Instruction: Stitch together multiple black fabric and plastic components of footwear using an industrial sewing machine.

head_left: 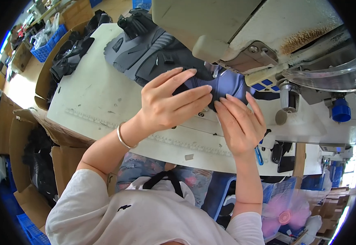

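Note:
A dark grey sewn fabric piece (145,53) with black plastic parts and a blue-violet section lies across the sewing table, partly under the sewing machine's (214,67) needle area. My left hand (172,96) rests palm down at its near edge, fingers stretched out and spread over the fabric; its thumb is hidden. Close to the needle area, my right hand (241,124) has its thumb side and first fingers closed at the near edge of the violet section, the outer finger raised apart. The spot where the needle meets the fabric is mostly hidden.
A printed ruler strip runs along the white table (88,81). Right of my right hand lie a blue cutter (259,156) and black items (286,159). Cardboard boxes (22,155) with black pieces stand at the left. A pink fan (284,217) is at lower right.

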Tool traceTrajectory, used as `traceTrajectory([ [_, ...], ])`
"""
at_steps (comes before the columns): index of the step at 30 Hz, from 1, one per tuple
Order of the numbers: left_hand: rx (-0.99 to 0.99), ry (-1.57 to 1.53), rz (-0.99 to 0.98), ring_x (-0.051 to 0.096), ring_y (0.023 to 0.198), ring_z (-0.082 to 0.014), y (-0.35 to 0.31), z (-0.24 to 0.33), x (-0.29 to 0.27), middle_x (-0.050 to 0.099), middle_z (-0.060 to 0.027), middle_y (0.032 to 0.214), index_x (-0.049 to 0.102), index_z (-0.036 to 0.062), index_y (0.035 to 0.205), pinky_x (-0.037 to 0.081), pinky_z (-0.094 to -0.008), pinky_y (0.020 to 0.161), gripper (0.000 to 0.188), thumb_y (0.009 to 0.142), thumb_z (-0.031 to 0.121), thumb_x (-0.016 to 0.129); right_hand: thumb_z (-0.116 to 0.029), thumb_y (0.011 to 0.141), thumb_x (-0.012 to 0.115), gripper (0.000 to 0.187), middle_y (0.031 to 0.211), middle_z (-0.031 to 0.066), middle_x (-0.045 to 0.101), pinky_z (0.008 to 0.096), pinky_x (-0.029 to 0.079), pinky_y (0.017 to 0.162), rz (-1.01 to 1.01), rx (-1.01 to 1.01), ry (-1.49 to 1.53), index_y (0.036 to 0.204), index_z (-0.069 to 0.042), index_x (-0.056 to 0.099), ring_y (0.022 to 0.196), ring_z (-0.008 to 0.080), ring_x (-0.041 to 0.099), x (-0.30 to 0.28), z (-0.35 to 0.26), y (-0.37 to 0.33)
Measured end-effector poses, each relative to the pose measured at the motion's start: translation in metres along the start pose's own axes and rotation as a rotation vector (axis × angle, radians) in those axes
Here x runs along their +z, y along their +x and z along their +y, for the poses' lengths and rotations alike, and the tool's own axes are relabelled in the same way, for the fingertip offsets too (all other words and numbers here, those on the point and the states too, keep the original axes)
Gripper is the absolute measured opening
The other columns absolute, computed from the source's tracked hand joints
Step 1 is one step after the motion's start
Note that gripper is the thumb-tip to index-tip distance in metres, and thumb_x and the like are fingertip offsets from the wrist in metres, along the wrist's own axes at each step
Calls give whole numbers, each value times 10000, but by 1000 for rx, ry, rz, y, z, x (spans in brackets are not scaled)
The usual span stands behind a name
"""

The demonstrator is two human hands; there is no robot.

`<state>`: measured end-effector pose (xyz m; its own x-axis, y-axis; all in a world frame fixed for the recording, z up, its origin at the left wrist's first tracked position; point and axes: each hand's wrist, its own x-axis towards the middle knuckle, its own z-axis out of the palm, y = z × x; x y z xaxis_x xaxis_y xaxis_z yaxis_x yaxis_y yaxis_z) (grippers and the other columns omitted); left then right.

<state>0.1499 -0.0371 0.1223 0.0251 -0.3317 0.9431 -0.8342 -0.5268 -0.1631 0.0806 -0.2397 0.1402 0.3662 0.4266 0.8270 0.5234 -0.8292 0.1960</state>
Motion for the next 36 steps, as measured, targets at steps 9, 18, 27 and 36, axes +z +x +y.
traceTrajectory([
  [9, -11, -18, 62, 747, 905, -266, 0, -8, 9, 765, 15, 936, 767, 131, 846, 625, -355, 752, 168, 701, 143, 851, -128, 771, 785, 171, 956, -16, 755, 342, 561, 863, 16, -31, -53, 939, -123, 814, 917, 137, 744, 6, 6, 7],
  [18, -34, -40, 94, 750, 892, -265, -1, -16, 20, 744, -2, 886, 772, 127, 893, 628, -358, 761, 177, 727, 132, 832, -66, 775, 825, 193, 992, 5, 761, 352, 530, 933, -25, 51, 7, 961, -105, 791, 932, 171, 735, 8, 9, 12],
  [27, -12, -70, 80, 742, 857, -260, 3, -21, 19, 747, -22, 880, 774, 125, 872, 601, -331, 718, 185, 699, 132, 842, -101, 751, 843, 232, 957, -43, 730, 293, 524, 628, 17, 18, -9, 973, -114, 779, 739, 150, 701, 13, 19, 16],
  [36, -165, -177, 32, 732, 901, -273, -5, -27, 26, 770, -1, 921, 742, 133, 853, 614, -377, 789, 153, 731, 136, 834, -171, 844, 814, 127, 927, -52, 771, 292, 373, 618, -72, 206, 54, 969, -157, 795, 692, 111, 637, 15, 19, 19],
])
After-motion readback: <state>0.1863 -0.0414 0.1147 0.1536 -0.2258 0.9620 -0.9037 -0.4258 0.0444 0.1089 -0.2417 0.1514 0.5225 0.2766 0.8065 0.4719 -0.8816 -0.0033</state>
